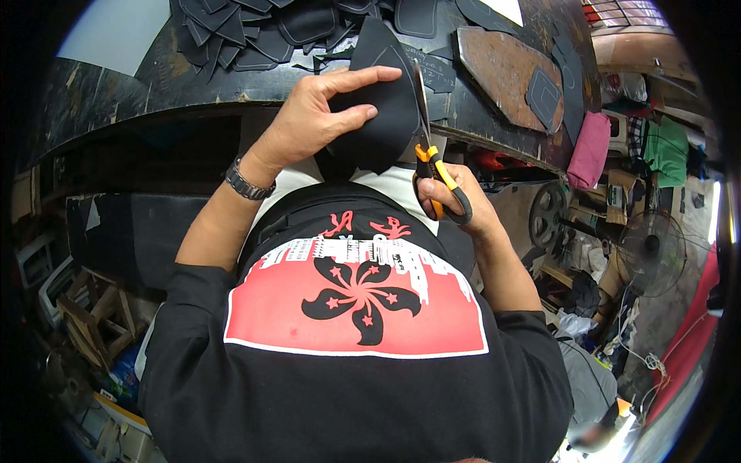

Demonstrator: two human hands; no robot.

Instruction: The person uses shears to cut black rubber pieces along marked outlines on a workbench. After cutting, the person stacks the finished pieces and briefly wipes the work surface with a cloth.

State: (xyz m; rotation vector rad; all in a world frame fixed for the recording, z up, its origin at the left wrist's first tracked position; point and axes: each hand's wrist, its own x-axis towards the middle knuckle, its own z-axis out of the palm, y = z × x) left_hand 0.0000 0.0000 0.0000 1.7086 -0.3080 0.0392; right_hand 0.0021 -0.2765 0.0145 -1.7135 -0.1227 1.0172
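My left hand [324,116] grips a curved piece of black sheet material [386,100], holding it up at the front edge of the workbench, thumb under and fingers spread over its top. My right hand [455,197] is closed around the orange and black handles of a pair of scissors [432,166]. The blades point upward along the right edge of the black piece. A metal watch [248,184] sits on my left wrist.
The dark workbench [154,85] carries a heap of cut black pieces [255,31] at the back and a brown wooden board [502,73] with black patterns on it. A pink cloth [590,150] hangs at the bench's right end. A fan [652,251] and clutter fill the floor at right.
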